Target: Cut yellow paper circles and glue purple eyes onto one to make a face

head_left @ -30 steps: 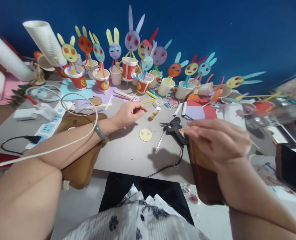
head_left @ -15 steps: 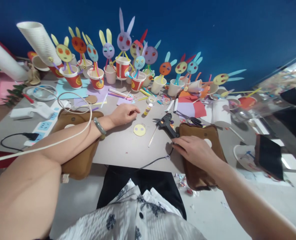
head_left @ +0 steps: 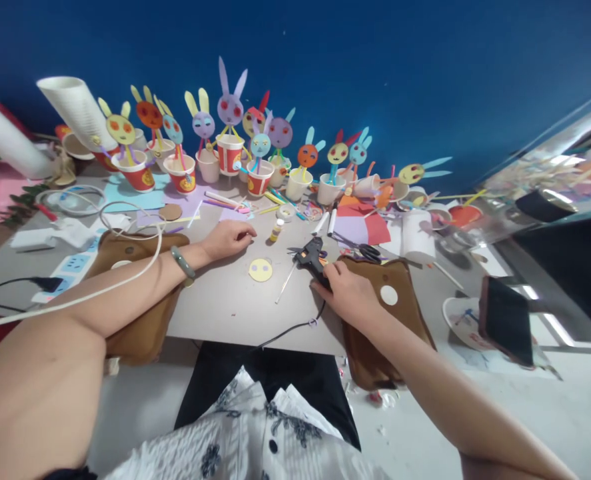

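Observation:
A black hot glue gun [head_left: 311, 253] lies on the table with its nozzle pointing to the back left. My right hand [head_left: 348, 290] is closed round the end of its handle. To the left, my left hand [head_left: 228, 240] rests on the tabletop with its fingers curled in, and nothing shows in them. Between the hands lies a round yellow paper face [head_left: 260, 270] with two purple eye spots. A small bottle with a yellow label [head_left: 276, 231] stands behind the face. A thin stick [head_left: 286, 283] lies beside the glue gun.
Paper rabbits in cups [head_left: 259, 177] line the back of the table. Brown pads [head_left: 148, 313] lie under my left forearm and by my right wrist. Scissors [head_left: 368, 251] sit behind the right pad [head_left: 380, 333]. A white cable [head_left: 82, 299] crosses my left arm; a power strip [head_left: 75, 267] is at left.
My right hand has moved forward and left from beside the glue gun's handle and now grips it. The whole view has shifted a little; my left hand stays curled on the table.

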The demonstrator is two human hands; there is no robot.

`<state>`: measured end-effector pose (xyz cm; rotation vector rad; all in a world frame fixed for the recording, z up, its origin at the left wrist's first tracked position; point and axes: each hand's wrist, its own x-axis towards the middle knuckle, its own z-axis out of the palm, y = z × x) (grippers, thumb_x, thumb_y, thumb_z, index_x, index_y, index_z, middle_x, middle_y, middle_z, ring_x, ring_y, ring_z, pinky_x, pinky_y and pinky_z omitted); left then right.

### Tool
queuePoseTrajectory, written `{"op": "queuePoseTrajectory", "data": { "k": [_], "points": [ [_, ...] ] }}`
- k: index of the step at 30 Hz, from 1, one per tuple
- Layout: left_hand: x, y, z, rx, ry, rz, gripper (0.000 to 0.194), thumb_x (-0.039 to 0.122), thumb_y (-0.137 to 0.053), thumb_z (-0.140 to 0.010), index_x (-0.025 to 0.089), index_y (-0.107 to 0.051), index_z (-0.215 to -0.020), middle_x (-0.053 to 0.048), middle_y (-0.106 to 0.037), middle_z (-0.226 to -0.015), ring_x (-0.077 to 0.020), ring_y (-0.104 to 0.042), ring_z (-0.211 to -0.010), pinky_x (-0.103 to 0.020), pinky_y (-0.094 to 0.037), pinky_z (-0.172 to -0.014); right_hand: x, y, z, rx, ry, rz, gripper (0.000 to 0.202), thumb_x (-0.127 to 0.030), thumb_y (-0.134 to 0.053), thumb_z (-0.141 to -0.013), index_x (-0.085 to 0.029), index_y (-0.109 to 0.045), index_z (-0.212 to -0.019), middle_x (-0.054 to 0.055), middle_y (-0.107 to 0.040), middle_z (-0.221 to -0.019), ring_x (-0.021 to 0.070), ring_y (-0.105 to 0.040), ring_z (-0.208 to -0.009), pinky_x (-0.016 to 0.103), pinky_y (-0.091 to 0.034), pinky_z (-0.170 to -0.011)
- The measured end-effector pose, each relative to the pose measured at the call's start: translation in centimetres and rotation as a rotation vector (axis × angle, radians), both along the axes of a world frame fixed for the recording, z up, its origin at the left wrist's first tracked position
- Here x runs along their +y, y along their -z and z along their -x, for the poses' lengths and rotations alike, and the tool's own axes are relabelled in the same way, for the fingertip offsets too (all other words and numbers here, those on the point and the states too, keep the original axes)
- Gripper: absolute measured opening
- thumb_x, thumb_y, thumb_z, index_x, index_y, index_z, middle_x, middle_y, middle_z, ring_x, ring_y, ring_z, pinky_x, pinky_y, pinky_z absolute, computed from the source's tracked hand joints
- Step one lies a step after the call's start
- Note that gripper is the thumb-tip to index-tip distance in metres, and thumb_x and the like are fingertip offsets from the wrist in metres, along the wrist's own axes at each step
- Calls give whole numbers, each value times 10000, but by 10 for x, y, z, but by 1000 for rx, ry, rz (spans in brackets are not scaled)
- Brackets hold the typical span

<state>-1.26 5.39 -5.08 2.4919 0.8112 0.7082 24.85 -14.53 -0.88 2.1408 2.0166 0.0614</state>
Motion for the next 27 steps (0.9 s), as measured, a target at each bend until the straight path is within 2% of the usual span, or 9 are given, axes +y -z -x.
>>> {"op": "queuePoseTrajectory", "data": {
  "k": [2,5,8,11,16,22,27],
  "points": [
    [-3,-1,2,-10,12,30,252,205,-543,-840,167,-770,-943,-51,-773,-853,-149,-666,-729,-269,-505,-739,7,0,3,42,33,59,279,-380,-523,-1002,-160,-587,-1161,114,-685,-1119,246,-681,-801,316,-332,-571],
    [-7,-1,5,-18,9,71,253,220,-540,-851,163,-772,-935,-54,-778,-858,-147,-676,-726,-261,-513,-737,9,-6,-3,110,-21,66,163,-288,-496,-1002,-171,-567,-1091,90,-685,-1025,205,-657,-711,301,-325,-563],
    [-12,-1,6,29,-32,115,264,251,-541,-857,172,-779,-939,-36,-765,-780,-136,-642,-631,-250,-496,-651,2,-17,-23,103,-138,-54,153,-285,-449,-1009,-183,-563,-998,89,-669,-925,193,-636,-651,287,-315,-531],
    [-17,-1,8,24,-51,148,270,239,-522,-864,182,-776,-933,-41,-785,-874,-149,-699,-742,-249,-521,-702,-8,-29,-50,25,-195,-190,226,-304,-396,-1020,-196,-557,-904,94,-653,-852,182,-600,-566,285,-279,-479],
    [-23,-3,8,23,-99,164,268,224,-514,-875,194,-775,-928,-33,-784,-864,-138,-699,-737,-236,-531,-714,-15,-31,-75,-93,-170,-144,245,-300,-408,-1000,-189,-568,-851,79,-612,-754,163,-525,-455,277,-220,-434],
    [-23,-2,6,29,-99,150,279,224,-510,-863,184,-778,-934,-44,-790,-899,-149,-705,-777,-249,-536,-764,-19,-23,-67,-153,-118,-84,257,-285,-400,-1000,-171,-597,-882,106,-639,-818,170,-543,-489,282,-235,-448],
    [-21,-1,9,91,-73,81,285,236,-517,-857,170,-774,-961,-66,-789,-935,-181,-714,-830,-283,-535,-780,-19,-19,-56,-147,42,-109,256,-309,-400,-1000,-154,-603,-1002,122,-662,-900,189,-585,-554,287,-267,-485]
  ]
}}
